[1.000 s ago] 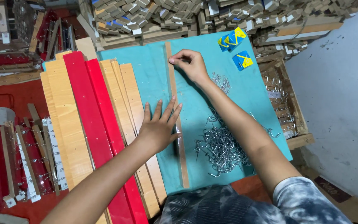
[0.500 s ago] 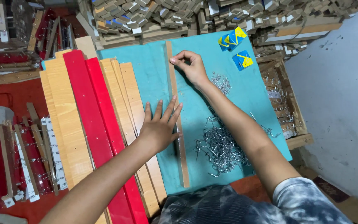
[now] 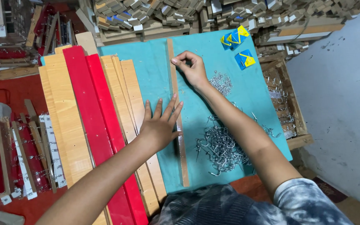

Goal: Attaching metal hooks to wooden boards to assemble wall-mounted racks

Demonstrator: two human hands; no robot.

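A thin wooden strip [image 3: 181, 153] lies lengthwise on a teal board [image 3: 155, 75]. My left hand [image 3: 160, 125] rests flat on the board with spread fingers, its fingertips touching the strip's middle. My right hand [image 3: 191, 68] is near the strip's far end, thumb and fingers pinched at its edge; whether a small part is between them is too small to tell. A heap of metal hooks [image 3: 221, 148] lies right of the strip, under my right forearm. A smaller pile of tiny metal pieces [image 3: 221, 82] sits beside my right wrist.
Red [image 3: 101, 125] and pale wooden planks [image 3: 63, 121] lie side by side left of the board. Finished strips with hooks [image 3: 21, 158] sit at far left. Blue-yellow packets [image 3: 238, 46] lie at the board's far right. Stacked wood pieces [image 3: 196, 16] fill the back. A grey wall [image 3: 342, 104] is right.
Both hands stay almost where they were. My right hand's fingers have shifted slightly at the strip's far end.
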